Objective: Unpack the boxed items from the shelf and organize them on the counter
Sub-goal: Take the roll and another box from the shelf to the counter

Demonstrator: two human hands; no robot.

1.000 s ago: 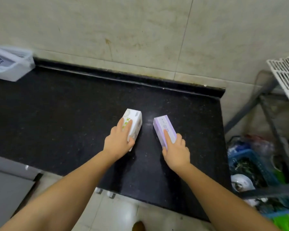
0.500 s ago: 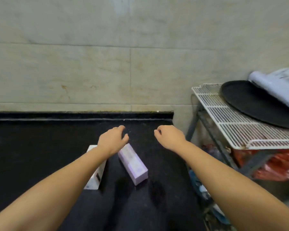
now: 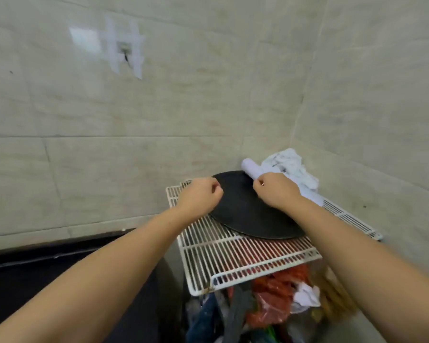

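Hands point(image 3: 200, 195) now over shelf point(image 3: 245, 253), seemingly empty.

Two bare forearms, no sleeves, no watch or bands at the wrists. Left hand point(image 3: 200, 195) and right hand point(image 3: 276, 191) ungloved. Small glint at one right finger, too blurred to tell whether a ring.

The wire shelf point(image 3: 245, 253) stands to the right of the bench point(image 3: 35, 276), in the corner of two walls. A round tray point(image 3: 248, 214) lies on the shelf toward its rear edge. A paper roll point(image 3: 252, 169) lies on the tray's rear right rim. A crumpled cloth point(image 3: 292, 169) sits at the shelf's rear right corner, behind the roll. Bags point(image 3: 275, 300) are packed beneath the shelf's front edge.
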